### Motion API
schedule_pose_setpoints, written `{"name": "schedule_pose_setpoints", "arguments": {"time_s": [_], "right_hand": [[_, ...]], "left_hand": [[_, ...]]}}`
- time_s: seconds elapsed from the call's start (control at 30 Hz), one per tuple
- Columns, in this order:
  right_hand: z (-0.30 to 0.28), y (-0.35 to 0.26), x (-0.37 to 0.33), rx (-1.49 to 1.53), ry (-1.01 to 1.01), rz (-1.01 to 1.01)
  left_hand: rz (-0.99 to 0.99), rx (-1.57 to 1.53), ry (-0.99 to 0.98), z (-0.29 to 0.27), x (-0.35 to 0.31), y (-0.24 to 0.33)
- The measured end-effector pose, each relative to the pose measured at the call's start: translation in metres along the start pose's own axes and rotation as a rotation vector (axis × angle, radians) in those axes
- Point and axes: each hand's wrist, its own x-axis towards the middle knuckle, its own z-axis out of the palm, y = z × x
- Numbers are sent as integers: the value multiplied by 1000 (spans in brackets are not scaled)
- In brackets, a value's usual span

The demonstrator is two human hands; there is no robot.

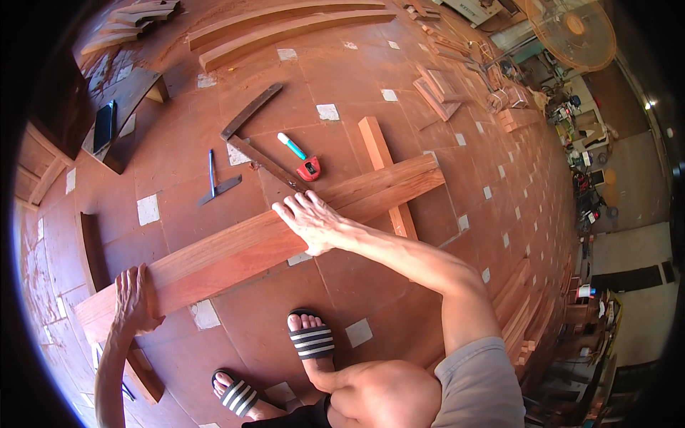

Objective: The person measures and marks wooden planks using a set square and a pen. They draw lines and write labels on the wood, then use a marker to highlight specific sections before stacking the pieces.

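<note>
A long squared reddish wooden beam [214,260] lies slantwise before me, resting across wooden support strips [376,143] near its ends. My left hand [135,303] grips its left end, fingers over the top and thumb on the near side. Around the beam's middle my right hand [312,222] is closed the same way, fingers over the far edge. Just beyond lie an L-shaped square [250,150], its lower end reaching the right fingers, a red tape measure [308,168] and a teal marker with a white cap [292,146]. A blue pen [211,171] touches a dark flat blade [221,191].
A low bench [135,100] at far left carries a phone [105,126]. Long curved timbers [285,32] lie at the back. Wood pieces [439,93] and a fan [571,32] are at far right. My sandalled feet [311,339] are close to the beam's near side.
</note>
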Motion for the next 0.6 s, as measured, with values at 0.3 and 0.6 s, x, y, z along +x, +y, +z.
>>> {"name": "schedule_pose_setpoints", "arguments": {"time_s": [0.3,0.6], "right_hand": [[3,-26,-11,143,16,38],[-13,12,26,543,-8,124]], "left_hand": [[-1,-5,-33,-5,-11,5],[11,-201,178,-35,-25,-26]]}}
